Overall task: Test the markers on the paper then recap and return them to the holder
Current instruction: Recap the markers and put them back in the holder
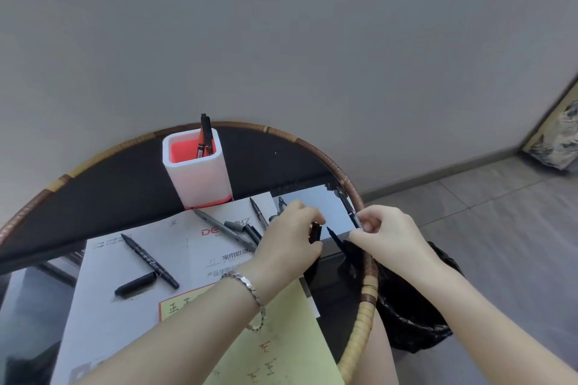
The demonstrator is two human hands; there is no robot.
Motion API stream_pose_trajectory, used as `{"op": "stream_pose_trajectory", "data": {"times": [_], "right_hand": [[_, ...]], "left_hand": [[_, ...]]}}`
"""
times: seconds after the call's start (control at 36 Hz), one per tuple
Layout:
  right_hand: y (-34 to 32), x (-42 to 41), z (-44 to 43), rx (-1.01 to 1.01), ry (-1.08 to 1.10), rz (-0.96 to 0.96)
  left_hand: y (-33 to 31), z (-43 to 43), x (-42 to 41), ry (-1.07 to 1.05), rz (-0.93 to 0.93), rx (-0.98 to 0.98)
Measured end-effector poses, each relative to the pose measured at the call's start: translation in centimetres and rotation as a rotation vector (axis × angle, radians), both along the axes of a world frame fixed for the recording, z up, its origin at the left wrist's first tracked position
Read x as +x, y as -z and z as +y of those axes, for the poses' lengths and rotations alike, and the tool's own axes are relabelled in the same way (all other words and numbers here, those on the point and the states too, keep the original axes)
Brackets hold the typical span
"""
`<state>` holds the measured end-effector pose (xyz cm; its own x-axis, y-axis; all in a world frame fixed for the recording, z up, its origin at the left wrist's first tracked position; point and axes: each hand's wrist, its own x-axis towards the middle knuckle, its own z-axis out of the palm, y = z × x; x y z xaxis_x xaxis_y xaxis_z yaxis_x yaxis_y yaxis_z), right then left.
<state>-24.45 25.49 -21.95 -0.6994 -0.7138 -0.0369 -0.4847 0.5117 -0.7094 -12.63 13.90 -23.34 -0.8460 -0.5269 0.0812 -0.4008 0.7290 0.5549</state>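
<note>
My right hand (386,233) pinches a black marker (352,216) over the table's right rim, its uncapped tip pointing at my left hand. My left hand (289,236) holds a small black cap (316,232) just left of that tip; cap and tip are a little apart. A white holder (197,180) with a red inside stands at the back and has two markers (205,137) in it. Several loose markers lie on the white paper (125,291), one long black marker (150,259) and a separate cap (135,283) to the left. A yellow sheet (281,347) with red and orange test marks lies near me.
The round dark glass table (109,184) has a woven rattan rim (364,312). A black bag (416,316) sits on the floor right of the table. A grey wall runs behind, and a framed picture (556,141) leans at the far right.
</note>
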Motion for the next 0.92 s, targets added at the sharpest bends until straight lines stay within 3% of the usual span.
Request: {"op": "stream_pose_trajectory", "data": {"times": [0.08, 0.19, 0.31, 0.5, 0.61, 0.92], "right_hand": [[-0.2, 0.3, 0.0, -0.009, -0.007, -0.003], [-0.5, 0.8, 0.2, -0.031, -0.023, 0.020], [-1.2, 1.7, 0.4, -0.061, -0.136, 0.050], [-3.3, 4.6, 0.3, -0.209, -0.345, 0.082], [-4.3, 6.1, 0.1, -0.176, -0.473, 0.116], [-5.0, 7.9, -0.7, -0.179, -0.528, 0.187]], "left_hand": [[0.1, 0.7, 0.3, 0.022, 0.153, 0.078], [-1.4, 0.9, 1.2, -0.215, 0.414, 0.306], [-3.3, 0.1, 3.5, -0.297, 0.518, 0.470], [-4.1, -0.7, 9.2, -0.273, 0.425, 0.501], [-4.1, -0.6, 11.4, -0.294, 0.375, 0.488], [-5.0, -0.8, 13.4, -0.281, 0.423, 0.487]]}}
